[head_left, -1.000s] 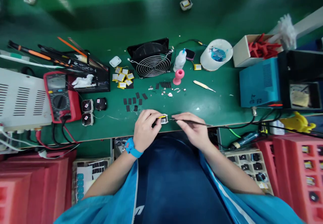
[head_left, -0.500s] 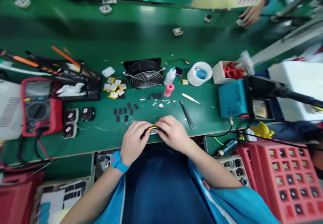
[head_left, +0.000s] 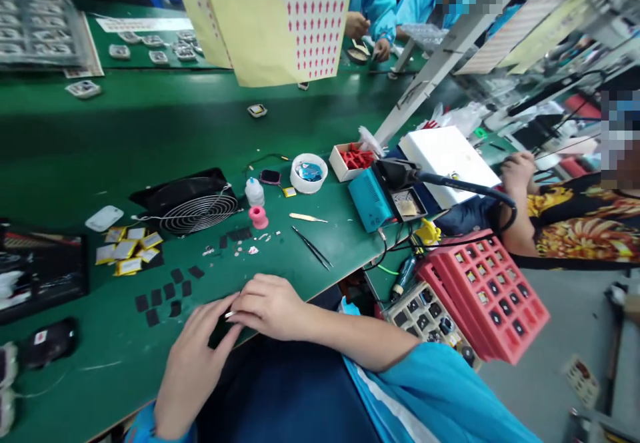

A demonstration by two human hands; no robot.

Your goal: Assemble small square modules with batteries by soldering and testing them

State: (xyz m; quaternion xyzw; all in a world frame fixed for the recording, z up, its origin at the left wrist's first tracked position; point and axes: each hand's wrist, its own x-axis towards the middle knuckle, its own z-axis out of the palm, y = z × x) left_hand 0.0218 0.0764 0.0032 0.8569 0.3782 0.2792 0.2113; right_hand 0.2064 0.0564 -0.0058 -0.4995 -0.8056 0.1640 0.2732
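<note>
My left hand (head_left: pixel 197 356) is at the front edge of the green bench, its thumb and fingers curved to meet my right hand. My right hand (head_left: pixel 273 306) is closed, its fingertips pinching beside the left ones. Between both sets of fingertips a small part with a pale, silvery edge (head_left: pixel 229 314) shows; the fingers cover most of it. Several black rectangular pads (head_left: pixel 169 290) lie just beyond my left hand. Farther back sits a heap of yellow-edged flat battery cells (head_left: pixel 125 248). Tweezers (head_left: pixel 313 248) and a pale-handled knife-like tool (head_left: pixel 306 217) lie beyond my right hand.
A fan with a wire guard (head_left: pixel 200 211), a white bottle (head_left: pixel 255 192), a pink spool (head_left: pixel 259 216) and a white tub (head_left: pixel 309 175) stand behind. To the right are a teal box (head_left: pixel 370 200) and pink foam trays (head_left: pixel 493 290). Another person's arm (head_left: pixel 517 210) is at far right.
The view has swung right, so bench items appear farther left and more of the right side shows. Both hands stay together at the small part; its yellow strip no longer shows.
</note>
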